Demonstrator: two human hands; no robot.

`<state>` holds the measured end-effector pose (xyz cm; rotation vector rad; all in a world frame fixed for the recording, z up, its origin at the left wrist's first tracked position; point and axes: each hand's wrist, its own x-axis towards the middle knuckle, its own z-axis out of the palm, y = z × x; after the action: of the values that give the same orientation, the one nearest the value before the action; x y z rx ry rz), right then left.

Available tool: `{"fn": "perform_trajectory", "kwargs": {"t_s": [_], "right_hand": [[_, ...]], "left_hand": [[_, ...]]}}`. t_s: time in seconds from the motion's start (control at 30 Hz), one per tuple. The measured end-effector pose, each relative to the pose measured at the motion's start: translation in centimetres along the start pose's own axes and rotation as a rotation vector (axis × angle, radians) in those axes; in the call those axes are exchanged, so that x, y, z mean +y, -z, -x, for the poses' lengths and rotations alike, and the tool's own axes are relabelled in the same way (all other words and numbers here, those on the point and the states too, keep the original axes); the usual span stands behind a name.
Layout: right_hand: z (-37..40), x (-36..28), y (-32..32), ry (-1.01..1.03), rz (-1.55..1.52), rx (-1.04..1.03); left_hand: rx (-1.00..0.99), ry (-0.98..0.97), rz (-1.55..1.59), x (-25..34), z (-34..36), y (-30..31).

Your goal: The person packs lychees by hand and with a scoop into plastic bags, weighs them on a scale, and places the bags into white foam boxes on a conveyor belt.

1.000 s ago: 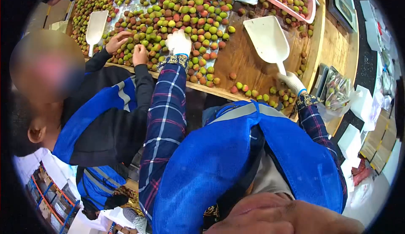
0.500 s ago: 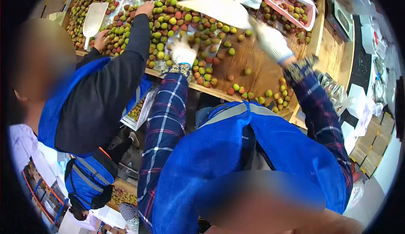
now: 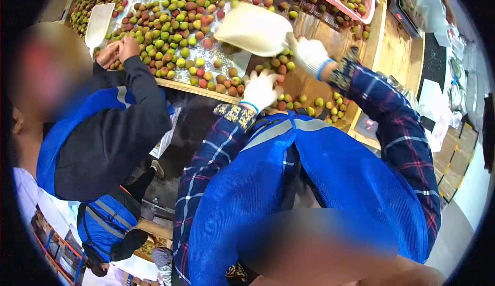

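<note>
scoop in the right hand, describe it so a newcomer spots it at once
Find the wooden table spread with red and green fruit. Over its middle, the wearer's white-gloved right hand grips a pale scoop by the handle. Unlike the other scoop at far left, it is in a gloved grip.

Of whitish scoops [image 3: 253,29] there are two. One left hand [image 3: 259,89] and one right hand [image 3: 310,58], each in a glove, make together two. The bare hands [image 3: 129,48] of the neighbouring worker [image 3: 111,146] are also two. I count one pink basket [image 3: 340,6] and three blue vests [image 3: 340,177]. The fruits [image 3: 184,52] are too many for exact counting.
</note>
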<state>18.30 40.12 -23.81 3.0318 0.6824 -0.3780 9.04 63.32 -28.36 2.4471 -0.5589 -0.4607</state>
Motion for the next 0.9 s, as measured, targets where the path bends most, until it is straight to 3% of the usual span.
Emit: {"fn": "perform_trajectory", "kwargs": {"t_s": [0.07,0.13,0.17,0.2,0.23,0.27,0.3,0.37,0.4,0.43,0.47,0.53,0.57,0.6,0.67,0.73,0.8,0.87,0.9], "right_hand": [[5.8,1.7,0.2,-0.038,0.042,-0.159],[11.5,3.2,-1.4,-0.163,0.026,-0.246],[14.6,4.0,-1.3,-0.192,0.028,-0.292],[17.4,4.8,-1.1,-0.223,0.030,-0.338],[19.7,5.3,-0.6,-0.235,0.033,-0.348],[21.7,5.7,0.2,-0.250,0.036,-0.360],[23.1,6.0,1.3,-0.260,0.046,-0.418],[25.5,6.9,3.6,-0.245,-0.020,-0.390],[26.5,7.2,4.4,-0.226,-0.072,-0.330],[27.1,7.5,4.1,-0.273,-0.100,-0.280],[27.0,8.8,2.9,-0.384,-0.130,-0.346],[26.4,10.0,2.4,-0.361,-0.186,-0.155],[24.8,10.1,2.9,-0.369,-0.190,-0.105],[22.6,10.0,3.7,-0.375,-0.190,-0.051],[17.7,9.2,5.7,-0.364,-0.260,-0.047],[12.8,8.4,5.6,-0.239,-0.242,0.085],[7.3,7.6,5.4,-0.106,-0.168,0.133],[2.2,6.3,5.6,-0.047,-0.123,0.098],[0.0,5.7,5.1,0.010,-0.102,0.177]], "left_hand": [[-0.097,-0.038,0.319,-1.0,1.0,0.1],[-0.132,0.155,0.457,-0.3,1.6,5.7],[0.195,-0.058,0.275,-5.4,1.3,2.0],[0.382,0.105,0.285,-5.3,1.2,5.1],[0.476,0.283,0.101,-5.9,0.9,7.8],[0.412,0.356,-0.129,-8.6,0.2,10.0],[0.432,0.592,-0.378,-13.9,0.1,7.9],[0.388,0.657,-0.200,-19.9,-0.5,8.2],[0.509,0.569,-0.172,-19.8,-0.8,7.8],[0.460,0.608,-0.119,-19.4,-1.1,6.9],[0.411,0.648,-0.068,-19.0,-1.3,5.9],[0.133,0.628,-0.280,-14.4,-2.0,4.7],[0.106,0.521,-0.507,-13.4,-1.9,2.4],[0.124,0.527,-0.360,-13.7,-2.3,0.0],[0.054,0.468,-0.275,-6.9,-2.3,0.5],[-0.002,0.416,-0.129,-2.4,-2.2,-0.1],[0.035,0.199,0.000,-1.1,-2.3,-2.0],[-0.156,0.215,0.170,0.2,-2.4,-3.3],[-0.186,0.052,0.253,1.0,-2.3,-2.8]]}}
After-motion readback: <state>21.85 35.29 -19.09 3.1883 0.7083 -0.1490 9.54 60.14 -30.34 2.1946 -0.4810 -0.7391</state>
